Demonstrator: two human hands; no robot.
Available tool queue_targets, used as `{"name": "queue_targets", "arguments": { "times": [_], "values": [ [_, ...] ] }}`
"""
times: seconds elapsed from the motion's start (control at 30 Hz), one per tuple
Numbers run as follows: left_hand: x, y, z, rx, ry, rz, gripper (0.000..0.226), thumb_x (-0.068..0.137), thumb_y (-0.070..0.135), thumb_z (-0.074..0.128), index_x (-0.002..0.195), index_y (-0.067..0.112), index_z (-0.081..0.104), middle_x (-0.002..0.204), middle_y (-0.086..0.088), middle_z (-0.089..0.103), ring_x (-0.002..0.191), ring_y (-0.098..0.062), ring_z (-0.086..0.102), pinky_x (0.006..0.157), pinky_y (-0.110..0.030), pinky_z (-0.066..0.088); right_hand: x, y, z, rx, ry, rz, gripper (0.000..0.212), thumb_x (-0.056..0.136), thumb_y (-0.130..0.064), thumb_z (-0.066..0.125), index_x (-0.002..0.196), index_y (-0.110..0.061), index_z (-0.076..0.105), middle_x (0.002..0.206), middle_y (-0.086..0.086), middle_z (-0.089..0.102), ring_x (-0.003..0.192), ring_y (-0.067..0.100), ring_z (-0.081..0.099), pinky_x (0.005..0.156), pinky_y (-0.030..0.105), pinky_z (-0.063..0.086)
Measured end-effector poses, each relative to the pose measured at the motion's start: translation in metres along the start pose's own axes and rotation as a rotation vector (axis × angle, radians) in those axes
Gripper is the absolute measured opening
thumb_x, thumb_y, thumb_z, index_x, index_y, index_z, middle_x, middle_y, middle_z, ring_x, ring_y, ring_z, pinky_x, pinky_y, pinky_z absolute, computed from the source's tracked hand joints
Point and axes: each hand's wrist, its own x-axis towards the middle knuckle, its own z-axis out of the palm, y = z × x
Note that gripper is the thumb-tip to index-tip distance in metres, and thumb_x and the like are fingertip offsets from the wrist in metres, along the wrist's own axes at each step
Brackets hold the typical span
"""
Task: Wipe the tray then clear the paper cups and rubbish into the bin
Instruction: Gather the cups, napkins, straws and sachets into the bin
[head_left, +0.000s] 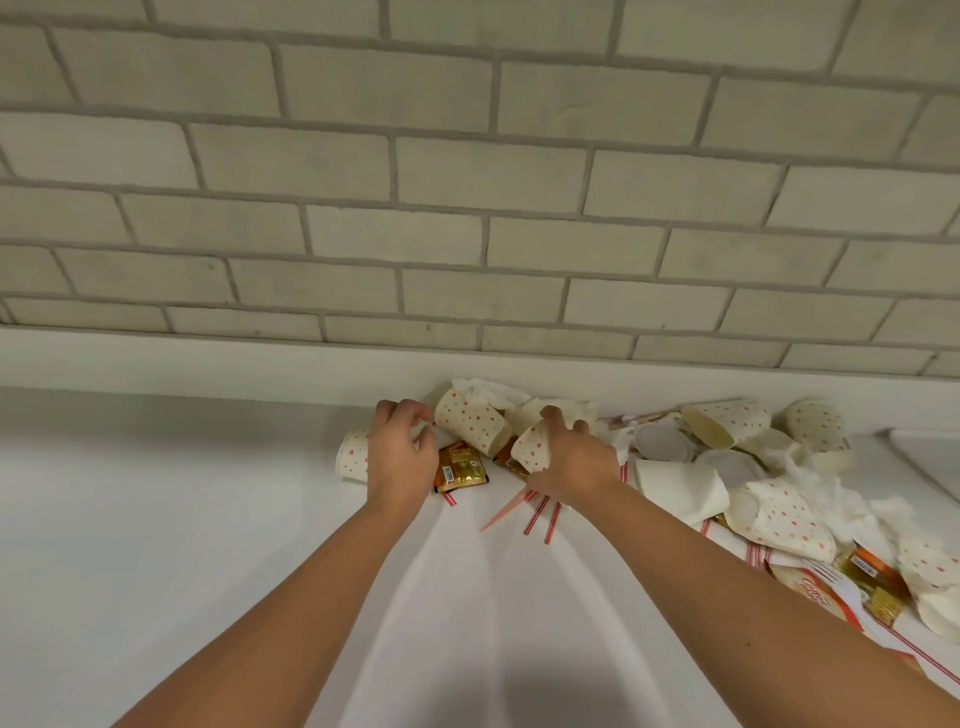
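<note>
A heap of paper cups and rubbish lies on a white counter (156, 545) against the brick wall. My left hand (400, 457) lies over a dotted cup (352, 460) on its side, fingers curled at its far end. My right hand (571, 462) grips another dotted cup (532, 448) and presses down on several red-striped straws (540, 517). Between the hands lie a tipped dotted cup (472, 421) and a gold sachet (461, 467). No tray or bin is in view.
More dotted and plain cups (680, 488), crumpled tissue (831, 499), gold and orange sachets (872, 577) and a printed packet (815, 592) spread to the right. A white raised edge (924, 457) sits at far right. A low ledge (208, 364) runs under the brick wall.
</note>
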Motion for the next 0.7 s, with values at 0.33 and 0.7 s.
{"name": "queue_targets", "arguments": {
  "times": [0.33,0.7],
  "values": [
    [-0.016,0.038,0.012,-0.688,-0.524,-0.41,0.045,0.079,0.038,0.071,0.117,0.019,0.054,0.109,-0.003,0.068,0.099,-0.02,0.067,0.087,-0.038,0.055,-0.023,-0.015,-0.031,0.87,-0.165,-0.187,0.08,0.078,-0.028,0.074,0.142,-0.022,0.027,0.114,-0.003,0.055,0.098,0.014,0.06,0.083,0.025,0.052],
    [-0.005,0.035,-0.003,-0.632,-0.354,-0.514,0.08,0.053,0.043,0.079,0.121,0.029,0.041,0.104,-0.007,0.062,0.093,-0.032,0.065,0.064,-0.059,0.052,-0.001,0.035,0.009,-0.015,-0.225,-0.405,0.048,0.091,0.001,0.046,0.134,-0.021,0.053,0.133,0.008,0.047,0.121,0.026,0.048,0.1,0.027,0.038]
  ]
}}
